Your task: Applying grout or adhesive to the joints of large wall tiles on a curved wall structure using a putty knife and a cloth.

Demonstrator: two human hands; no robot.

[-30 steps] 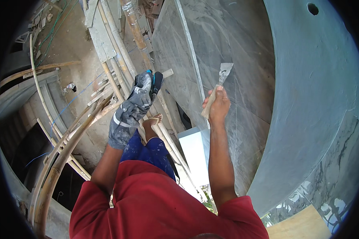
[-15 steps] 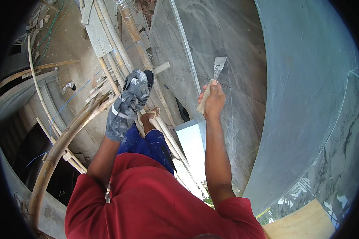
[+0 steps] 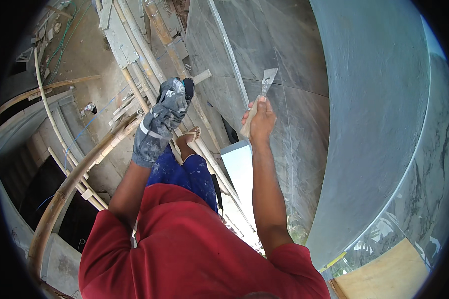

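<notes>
My right hand (image 3: 262, 118) is bare and closed round the pale wooden handle of a putty knife (image 3: 262, 92), whose metal blade rests against the grey marble-patterned wall panel (image 3: 284, 60). My left hand (image 3: 159, 122) wears a grey work glove and is curled round a dark object at its top; what that object is I cannot make out. Below the gloved hand I see my foot (image 3: 188, 137) in a sandal, standing on bamboo scaffold poles (image 3: 144, 74). My red shirt fills the lower middle of the view.
A smooth curved grey wall (image 3: 379, 124) rises at the right. Bamboo poles (image 3: 70, 184) arc down the left, with a drop to a dusty concrete floor (image 3: 80, 60) strewn with planks and cables. A plywood board (image 3: 384, 276) lies at the lower right.
My right hand has moved the putty knife up and left along the panel. The gloved left hand has shifted slightly upward, and the view has tilted with it.
</notes>
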